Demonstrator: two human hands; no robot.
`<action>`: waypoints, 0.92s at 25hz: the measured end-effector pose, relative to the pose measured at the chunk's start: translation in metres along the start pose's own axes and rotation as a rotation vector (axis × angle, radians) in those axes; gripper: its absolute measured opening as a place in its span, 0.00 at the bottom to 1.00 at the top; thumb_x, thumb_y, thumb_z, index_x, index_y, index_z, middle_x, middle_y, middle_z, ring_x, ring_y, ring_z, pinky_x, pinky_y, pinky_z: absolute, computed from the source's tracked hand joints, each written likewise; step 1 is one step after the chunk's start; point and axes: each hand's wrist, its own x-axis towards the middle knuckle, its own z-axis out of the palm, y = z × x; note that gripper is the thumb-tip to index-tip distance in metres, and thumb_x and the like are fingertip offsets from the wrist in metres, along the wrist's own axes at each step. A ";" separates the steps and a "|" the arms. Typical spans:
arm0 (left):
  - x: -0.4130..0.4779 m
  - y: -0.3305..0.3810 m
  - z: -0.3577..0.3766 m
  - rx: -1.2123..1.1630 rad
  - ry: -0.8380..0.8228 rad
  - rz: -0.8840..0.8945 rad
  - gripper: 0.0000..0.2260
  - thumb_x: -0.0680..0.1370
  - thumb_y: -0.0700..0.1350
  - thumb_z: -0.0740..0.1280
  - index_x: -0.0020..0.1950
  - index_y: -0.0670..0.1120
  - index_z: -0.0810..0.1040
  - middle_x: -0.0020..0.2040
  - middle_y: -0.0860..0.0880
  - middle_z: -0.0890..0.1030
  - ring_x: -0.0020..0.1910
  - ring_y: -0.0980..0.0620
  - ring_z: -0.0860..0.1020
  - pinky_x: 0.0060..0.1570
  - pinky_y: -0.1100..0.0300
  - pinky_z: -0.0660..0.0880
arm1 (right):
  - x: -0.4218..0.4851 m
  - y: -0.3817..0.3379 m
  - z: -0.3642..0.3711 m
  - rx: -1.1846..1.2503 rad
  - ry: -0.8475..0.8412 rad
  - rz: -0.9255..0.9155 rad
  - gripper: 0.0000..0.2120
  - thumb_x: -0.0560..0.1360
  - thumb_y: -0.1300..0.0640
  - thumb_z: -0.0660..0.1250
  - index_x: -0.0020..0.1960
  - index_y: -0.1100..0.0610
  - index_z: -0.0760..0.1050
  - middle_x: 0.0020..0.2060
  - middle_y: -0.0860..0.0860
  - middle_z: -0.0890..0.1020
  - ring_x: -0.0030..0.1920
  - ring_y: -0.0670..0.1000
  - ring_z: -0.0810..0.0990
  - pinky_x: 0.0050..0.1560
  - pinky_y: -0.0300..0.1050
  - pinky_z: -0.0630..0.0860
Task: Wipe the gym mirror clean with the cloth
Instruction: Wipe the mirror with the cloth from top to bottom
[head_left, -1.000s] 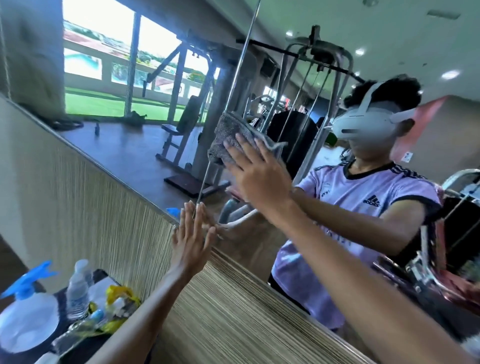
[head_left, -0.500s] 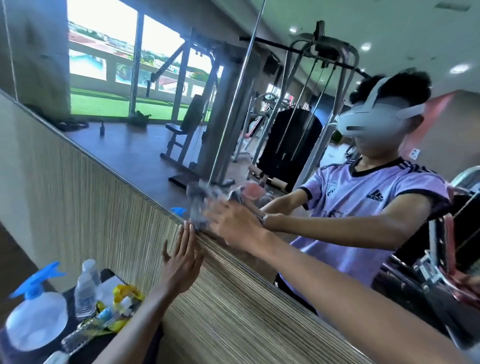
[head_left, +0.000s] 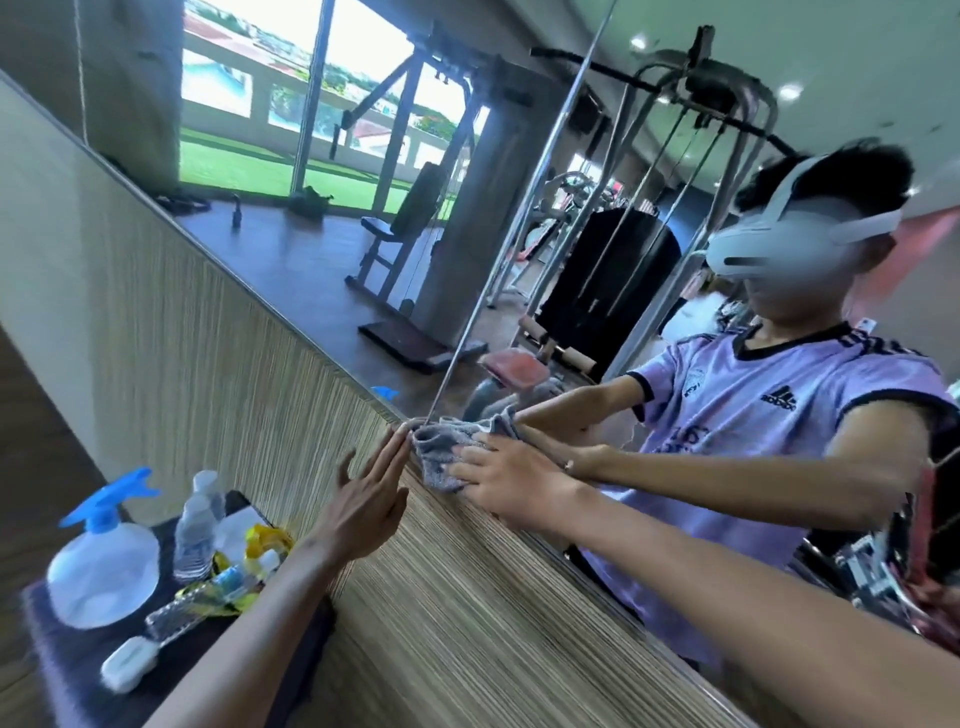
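The right hand (head_left: 498, 480) lies flat on the cloth (head_left: 441, 452), fingers nearly straight and a little spread. It presses the cloth against the mirror (head_left: 322, 270) at the mirror's lower edge and does not curl around it. The cloth is grey and bunched into folds, and part of it hangs over that edge onto the striped panel (head_left: 441, 597) below the mirror. The left hand (head_left: 366, 499) is open too, fingers straight and together, holding nothing. Its fingertips reach the mirror's lower edge just beside the cloth, but I cannot tell if the palm touches the panel. Below the mirror and well apart from it, a spray bottle (head_left: 101, 566) and a water bottle (head_left: 195, 530) stand on a dark worktop (head_left: 67, 670). I judge that the step in hand is wiping the bottom strip of the glass. To do it well, the palm should press evenly, and the cloth should be spread flatter so that more than the folds meets the glass. The stroke should run along the edge and overlap the part above, since liquid tends to collect there. A bunched cloth may leave streaks, and the left fingertips may put new marks on the glass if they rest on it.
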 end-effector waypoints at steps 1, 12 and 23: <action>0.000 0.001 0.000 -0.009 -0.001 -0.007 0.30 0.76 0.49 0.54 0.79 0.43 0.56 0.80 0.47 0.57 0.79 0.55 0.50 0.67 0.44 0.60 | 0.004 0.010 -0.010 -0.017 -0.002 -0.014 0.19 0.77 0.59 0.55 0.58 0.51 0.82 0.63 0.49 0.80 0.68 0.55 0.74 0.70 0.51 0.64; -0.001 0.005 -0.011 -0.072 -0.054 -0.027 0.37 0.77 0.39 0.60 0.82 0.46 0.45 0.81 0.53 0.43 0.80 0.51 0.46 0.72 0.45 0.59 | -0.057 -0.073 0.045 0.104 0.241 0.424 0.17 0.77 0.60 0.56 0.54 0.53 0.84 0.66 0.54 0.79 0.67 0.55 0.76 0.70 0.56 0.63; 0.004 0.014 -0.019 -0.028 -0.147 -0.092 0.38 0.80 0.49 0.64 0.82 0.45 0.43 0.78 0.54 0.36 0.81 0.50 0.44 0.74 0.48 0.61 | -0.056 -0.083 0.052 0.129 0.298 0.433 0.18 0.76 0.61 0.61 0.64 0.55 0.79 0.66 0.53 0.78 0.71 0.55 0.72 0.72 0.57 0.59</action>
